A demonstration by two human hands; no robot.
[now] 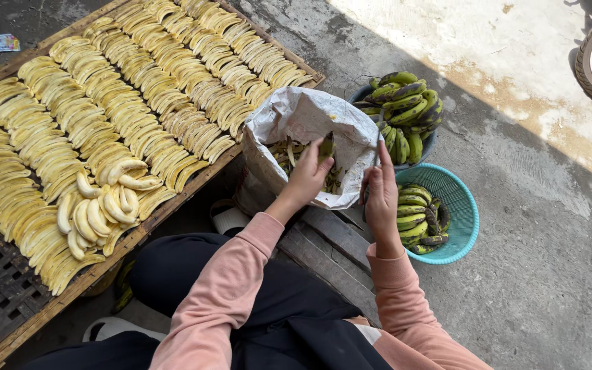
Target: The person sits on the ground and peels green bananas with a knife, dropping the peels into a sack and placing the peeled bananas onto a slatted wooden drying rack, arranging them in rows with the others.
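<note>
With the left hand (307, 179) pinching a green peel (325, 148) over the white sack (310, 116), drop it well inside (right hand (381, 195) fingers pressed together, steadying the rim) so nothing spills.

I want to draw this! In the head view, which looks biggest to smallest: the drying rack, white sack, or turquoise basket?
1. Wooden drying rack, by far the largest.
2. White sack.
3. Turquoise basket, though it lies about as near as the sack, so fairly sure.

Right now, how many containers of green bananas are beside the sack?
2: a dark basin behind the sack, and a turquoise basket by the right hand. Others may be hidden.
</note>
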